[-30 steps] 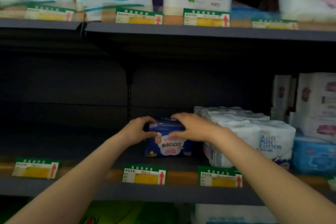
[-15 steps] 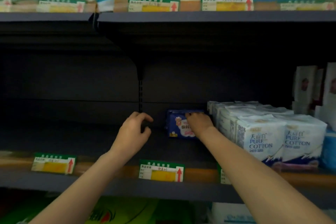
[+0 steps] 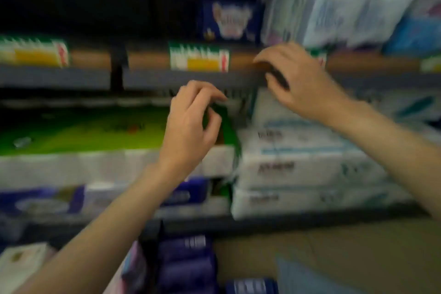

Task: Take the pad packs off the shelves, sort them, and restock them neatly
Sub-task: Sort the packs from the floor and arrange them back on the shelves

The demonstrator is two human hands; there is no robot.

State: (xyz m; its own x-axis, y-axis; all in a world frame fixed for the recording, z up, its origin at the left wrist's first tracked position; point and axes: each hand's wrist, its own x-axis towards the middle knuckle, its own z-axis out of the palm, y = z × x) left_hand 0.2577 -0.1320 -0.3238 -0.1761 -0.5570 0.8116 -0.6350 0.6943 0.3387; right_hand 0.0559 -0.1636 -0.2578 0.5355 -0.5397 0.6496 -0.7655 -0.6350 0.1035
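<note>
Frame badly motion-blurred. I see the blue pad pack (image 3: 230,22) upright on the shelf (image 3: 71,77) at 12 o'clock, touched by neither hand, just left of white packs (image 3: 334,19). My left hand (image 3: 191,124) hangs at centre before the shelf edge, fingers loosely curled, holding nothing. My right hand (image 3: 298,79) sits at 2 o'clock from it, over the shelf lip, fingers curled downward; I cannot tell if they grip anything. Price tag (image 3: 199,59) at 11 o'clock of the left hand. Green-and-white packs (image 3: 83,131) lie at 9 o'clock below.
</note>
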